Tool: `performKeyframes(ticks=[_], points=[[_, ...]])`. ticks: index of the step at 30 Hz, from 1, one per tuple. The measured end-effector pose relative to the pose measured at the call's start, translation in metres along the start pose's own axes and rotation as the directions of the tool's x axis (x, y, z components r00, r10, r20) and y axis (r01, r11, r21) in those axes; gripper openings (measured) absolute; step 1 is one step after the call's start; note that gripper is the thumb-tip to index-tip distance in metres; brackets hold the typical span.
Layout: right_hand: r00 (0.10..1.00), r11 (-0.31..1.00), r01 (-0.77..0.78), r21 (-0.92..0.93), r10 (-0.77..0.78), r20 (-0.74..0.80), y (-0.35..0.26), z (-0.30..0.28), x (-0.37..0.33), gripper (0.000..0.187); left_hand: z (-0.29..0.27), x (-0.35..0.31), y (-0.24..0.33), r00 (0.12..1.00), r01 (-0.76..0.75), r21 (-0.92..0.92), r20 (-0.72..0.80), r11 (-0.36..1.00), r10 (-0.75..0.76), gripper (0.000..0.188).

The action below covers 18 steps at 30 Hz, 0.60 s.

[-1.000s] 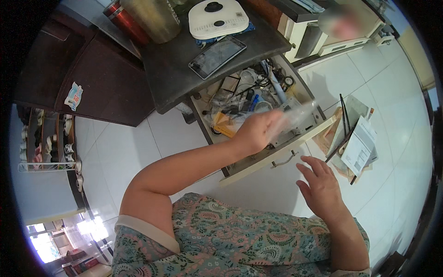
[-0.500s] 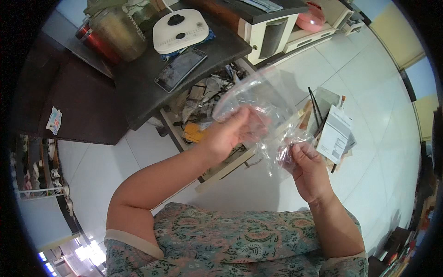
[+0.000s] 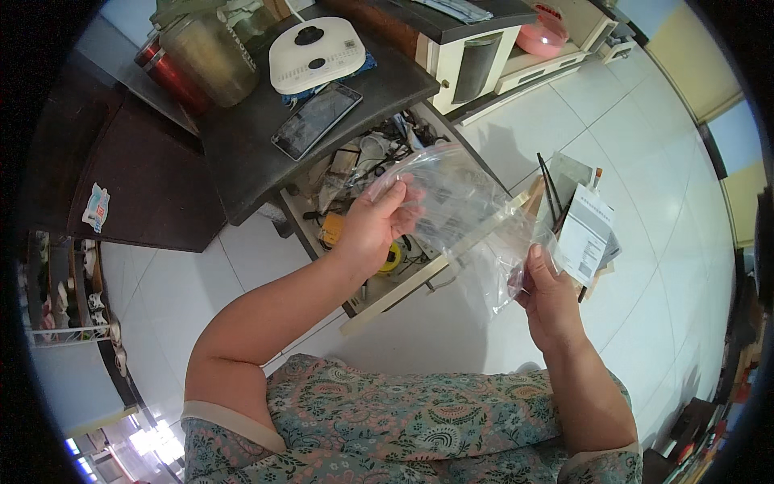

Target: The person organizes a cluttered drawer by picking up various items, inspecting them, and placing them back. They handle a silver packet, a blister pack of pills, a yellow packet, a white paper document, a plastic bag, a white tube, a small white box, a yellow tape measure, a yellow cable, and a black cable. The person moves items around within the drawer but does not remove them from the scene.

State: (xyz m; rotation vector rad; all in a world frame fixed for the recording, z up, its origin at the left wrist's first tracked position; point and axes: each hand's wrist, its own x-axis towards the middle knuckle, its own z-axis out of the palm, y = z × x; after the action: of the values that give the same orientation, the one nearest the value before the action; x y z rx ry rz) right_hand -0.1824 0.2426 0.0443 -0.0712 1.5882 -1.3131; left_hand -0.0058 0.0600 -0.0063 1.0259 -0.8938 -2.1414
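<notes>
A clear plastic zip bag (image 3: 455, 198) is stretched between my hands, crinkled toward its right end. My left hand (image 3: 379, 219) pinches its upper left edge between thumb and fingers. At the lower right corner my right hand (image 3: 544, 294) grips the crumpled plastic, thumb on top. Below the bag an open drawer (image 3: 387, 302) is full of small odds and ends, among them a yellow item (image 3: 330, 228) and a yellow round thing (image 3: 391, 258) near my left wrist. Through the film I see part of the drawer's front.
On the dark tabletop (image 3: 242, 169) lie a phone (image 3: 317, 121) and a white flat device (image 3: 317, 55), beside a large jar (image 3: 208, 60) and a red flask (image 3: 171, 77). Papers (image 3: 586, 234) and dark sticks (image 3: 551, 185) are piled on the tiled floor. A pink bowl (image 3: 542, 36) rests on a shelf.
The bag, bunched up before, is now spread out flatter. My left hand has moved a little left and my right hand slightly right, pulling the plastic out between them.
</notes>
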Motion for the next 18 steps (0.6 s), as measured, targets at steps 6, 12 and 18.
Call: performKeyframes(ticks=[6, 12, 18], points=[[0.916, 0.983, 0.180, -0.043, -0.151, 0.372, -0.017, -0.006, -0.001, 0.088, 0.012, -0.016, 0.004, 0.986, -0.002, 0.172, 0.167, 0.985, -0.027, 0.022], [0.943, 0.998, 0.032, -0.048, -0.014, 0.332, -0.005, -0.003, 0.007, 0.050, 0.031, -0.044, -0.015, 0.868, -0.055, 0.458, 0.462, 0.887, -0.185, 0.026], [0.990, 0.990, 0.141, -0.005, -0.141, 0.031, -0.010, -0.008, 0.011, 0.022, -0.029, 0.013, -0.001, 0.798, -0.538, 0.654, 0.598, 0.532, 0.072, 0.030]])
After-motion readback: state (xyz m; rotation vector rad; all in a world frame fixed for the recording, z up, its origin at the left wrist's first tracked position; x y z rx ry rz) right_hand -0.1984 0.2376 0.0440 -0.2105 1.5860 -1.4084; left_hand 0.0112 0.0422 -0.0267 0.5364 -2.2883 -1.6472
